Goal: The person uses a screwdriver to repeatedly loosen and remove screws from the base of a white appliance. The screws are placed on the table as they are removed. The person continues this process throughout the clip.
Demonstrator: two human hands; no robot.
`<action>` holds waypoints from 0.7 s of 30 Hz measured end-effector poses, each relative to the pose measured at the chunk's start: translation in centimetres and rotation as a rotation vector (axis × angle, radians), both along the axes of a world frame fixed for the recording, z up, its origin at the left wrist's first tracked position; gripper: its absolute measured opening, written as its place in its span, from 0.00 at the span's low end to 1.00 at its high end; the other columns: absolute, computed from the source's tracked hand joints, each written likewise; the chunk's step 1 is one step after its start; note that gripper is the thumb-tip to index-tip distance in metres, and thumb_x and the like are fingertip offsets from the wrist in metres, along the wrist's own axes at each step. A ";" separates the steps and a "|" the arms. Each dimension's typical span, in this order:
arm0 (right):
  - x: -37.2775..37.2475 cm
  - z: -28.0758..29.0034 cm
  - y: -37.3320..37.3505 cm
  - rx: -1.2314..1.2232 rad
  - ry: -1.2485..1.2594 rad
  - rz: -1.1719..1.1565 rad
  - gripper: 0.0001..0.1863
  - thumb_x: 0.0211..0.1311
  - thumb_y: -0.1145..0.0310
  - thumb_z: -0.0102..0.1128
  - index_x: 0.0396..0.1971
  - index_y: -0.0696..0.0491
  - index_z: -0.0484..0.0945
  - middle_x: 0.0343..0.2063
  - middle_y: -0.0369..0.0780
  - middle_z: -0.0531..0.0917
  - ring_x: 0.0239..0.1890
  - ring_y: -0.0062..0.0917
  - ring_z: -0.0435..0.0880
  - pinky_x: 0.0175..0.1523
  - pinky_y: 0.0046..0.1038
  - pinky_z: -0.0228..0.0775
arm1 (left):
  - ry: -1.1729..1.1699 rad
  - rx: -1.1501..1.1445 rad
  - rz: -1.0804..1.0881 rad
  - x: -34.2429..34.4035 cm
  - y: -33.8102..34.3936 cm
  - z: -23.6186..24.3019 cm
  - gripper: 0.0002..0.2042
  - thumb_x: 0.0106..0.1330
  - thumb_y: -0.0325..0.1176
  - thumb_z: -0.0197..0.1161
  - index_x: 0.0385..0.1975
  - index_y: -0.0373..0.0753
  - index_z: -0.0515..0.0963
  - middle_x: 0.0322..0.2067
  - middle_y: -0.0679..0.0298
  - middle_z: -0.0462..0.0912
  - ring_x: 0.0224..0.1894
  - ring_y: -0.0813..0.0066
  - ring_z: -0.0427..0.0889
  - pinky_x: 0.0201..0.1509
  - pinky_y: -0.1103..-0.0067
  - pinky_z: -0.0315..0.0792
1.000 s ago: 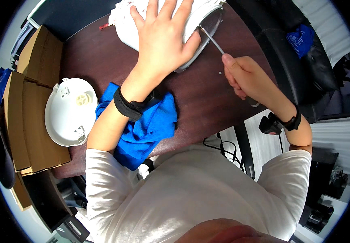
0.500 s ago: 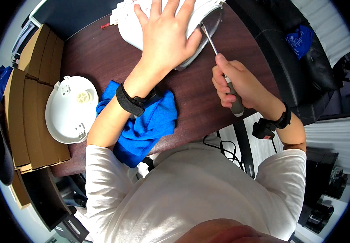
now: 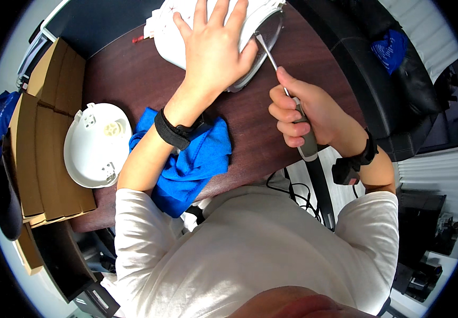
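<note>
At the far side of the table lies a white plastic housing (image 3: 169,43) with a dark, see-through rounded part (image 3: 273,27) along its right edge. My left hand (image 3: 211,47) presses flat on the housing, fingers spread. My right hand (image 3: 304,108) is wrapped around the grey handle of a screwdriver (image 3: 267,52), thumb along the shaft. The screwdriver points away from me, and its tip meets the housing's edge beside my left thumb. What the tip touches is too small to make out.
A blue cloth (image 3: 197,159) lies under my left forearm. Left of it rests a round white plastic cover (image 3: 88,156), inner side up, beside cardboard boxes (image 3: 54,153). A black leather seat (image 3: 382,106) stands to the right of the table (image 3: 149,74).
My right hand and the screwdriver have shifted slightly left, the shaft tilting a little more upright. My left hand stays spread on the housing. The whole view has shifted slightly.
</note>
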State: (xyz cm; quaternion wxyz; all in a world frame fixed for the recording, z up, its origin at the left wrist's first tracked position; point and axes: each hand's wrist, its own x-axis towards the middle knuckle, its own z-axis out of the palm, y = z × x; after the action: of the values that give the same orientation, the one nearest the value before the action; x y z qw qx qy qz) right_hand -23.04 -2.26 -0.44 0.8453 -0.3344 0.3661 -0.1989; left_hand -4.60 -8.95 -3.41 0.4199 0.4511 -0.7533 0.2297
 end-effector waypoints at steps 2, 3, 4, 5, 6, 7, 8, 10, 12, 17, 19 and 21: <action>-0.1 -0.3 0.0 -0.010 -0.021 -0.003 0.30 0.72 0.42 0.31 0.14 0.47 0.59 0.11 0.29 0.59 0.07 0.14 0.57 0.14 0.23 0.59 | 0.006 0.009 -0.020 0.1 0.1 0.0 0.29 0.51 0.41 0.62 0.58 0.46 0.70 0.61 0.57 0.68 0.65 0.46 0.60 0.59 0.38 0.48; -0.1 -0.4 0.1 -0.052 0.005 -0.007 0.30 0.72 0.42 0.31 0.15 0.47 0.59 0.11 0.29 0.59 0.07 0.14 0.57 0.15 0.23 0.59 | 0.007 0.014 -0.032 0.2 0.2 -0.1 0.29 0.51 0.41 0.62 0.58 0.46 0.70 0.61 0.57 0.68 0.65 0.46 0.60 0.60 0.38 0.48; -0.2 -0.4 0.2 -0.095 0.031 -0.012 0.30 0.72 0.42 0.30 0.15 0.47 0.60 0.11 0.29 0.60 0.08 0.14 0.58 0.15 0.23 0.60 | 0.009 0.015 -0.036 0.2 0.2 -0.1 0.29 0.51 0.41 0.62 0.58 0.46 0.70 0.61 0.57 0.68 0.65 0.46 0.59 0.60 0.38 0.47; -0.3 -0.5 0.3 -0.137 0.057 -0.017 0.29 0.72 0.42 0.30 0.15 0.47 0.60 0.12 0.29 0.60 0.08 0.15 0.58 0.15 0.23 0.60 | 0.011 0.016 -0.041 0.2 0.2 -0.1 0.29 0.52 0.42 0.62 0.58 0.46 0.71 0.61 0.57 0.68 0.66 0.46 0.59 0.60 0.38 0.47; -0.5 -0.5 0.2 -0.143 0.049 0.009 0.29 0.72 0.43 0.31 0.16 0.48 0.61 0.12 0.30 0.61 0.08 0.15 0.60 0.16 0.23 0.61 | 0.011 0.017 -0.041 0.4 0.2 -0.1 0.29 0.52 0.43 0.63 0.58 0.46 0.71 0.61 0.57 0.68 0.66 0.46 0.59 0.61 0.38 0.47; -1.1 -0.5 -0.1 -0.149 0.041 0.035 0.29 0.72 0.43 0.33 0.16 0.48 0.62 0.12 0.30 0.62 0.09 0.16 0.61 0.17 0.24 0.61 | 0.004 0.016 -0.042 0.6 0.1 -0.1 0.29 0.53 0.44 0.63 0.58 0.45 0.71 0.61 0.57 0.68 0.66 0.46 0.59 0.61 0.39 0.47; -1.7 -0.6 -0.2 -0.156 0.034 0.062 0.29 0.72 0.44 0.34 0.16 0.49 0.62 0.12 0.31 0.63 0.10 0.16 0.63 0.17 0.24 0.62 | -0.004 0.014 -0.042 0.7 0.0 -0.1 0.29 0.54 0.45 0.63 0.58 0.45 0.71 0.61 0.57 0.69 0.66 0.47 0.59 0.61 0.39 0.46; -2.7 -0.7 -0.1 -0.183 0.040 0.016 0.29 0.72 0.44 0.34 0.16 0.49 0.62 0.11 0.31 0.63 0.09 0.16 0.63 0.17 0.24 0.62 | -0.003 0.016 -0.055 0.8 -0.2 0.1 0.28 0.56 0.47 0.63 0.58 0.45 0.72 0.60 0.57 0.69 0.66 0.47 0.60 0.62 0.40 0.46; -3.5 -1.0 0.0 -0.199 0.047 -0.026 0.29 0.72 0.45 0.34 0.16 0.49 0.63 0.11 0.31 0.63 0.09 0.16 0.63 0.17 0.23 0.61 | 0.003 0.024 -0.077 0.8 -0.1 0.4 0.27 0.58 0.49 0.62 0.57 0.45 0.72 0.60 0.56 0.70 0.66 0.48 0.60 0.62 0.40 0.45; -5.5 -3.1 0.0 -0.198 0.028 -0.150 0.29 0.72 0.45 0.36 0.16 0.50 0.64 0.11 0.31 0.64 0.09 0.16 0.64 0.16 0.21 0.61 | 0.020 0.058 -0.103 1.3 -0.8 0.3 0.25 0.60 0.48 0.61 0.56 0.44 0.74 0.60 0.55 0.71 0.66 0.48 0.61 0.64 0.42 0.45; -6.5 -3.6 -0.1 -0.395 0.189 -0.157 0.28 0.72 0.46 0.38 0.16 0.51 0.66 0.11 0.31 0.65 0.09 0.16 0.65 0.16 0.21 0.60 | 0.018 0.079 -0.124 1.7 -1.1 0.4 0.25 0.61 0.48 0.61 0.56 0.44 0.74 0.59 0.54 0.71 0.66 0.49 0.61 0.65 0.44 0.44; -7.8 -4.3 -0.4 -0.596 0.398 -0.159 0.28 0.71 0.46 0.40 0.17 0.51 0.68 0.11 0.31 0.67 0.09 0.16 0.65 0.16 0.20 0.59 | 0.014 0.066 -0.150 2.0 -1.4 0.6 0.24 0.61 0.47 0.60 0.55 0.44 0.75 0.59 0.54 0.72 0.65 0.49 0.63 0.65 0.46 0.47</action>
State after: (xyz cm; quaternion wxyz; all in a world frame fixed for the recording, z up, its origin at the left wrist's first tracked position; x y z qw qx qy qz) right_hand -30.87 -2.65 -4.79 0.6050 -0.5687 0.4741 -0.2928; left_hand -2.56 -10.30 -2.81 0.4263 0.4085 -0.7891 0.1693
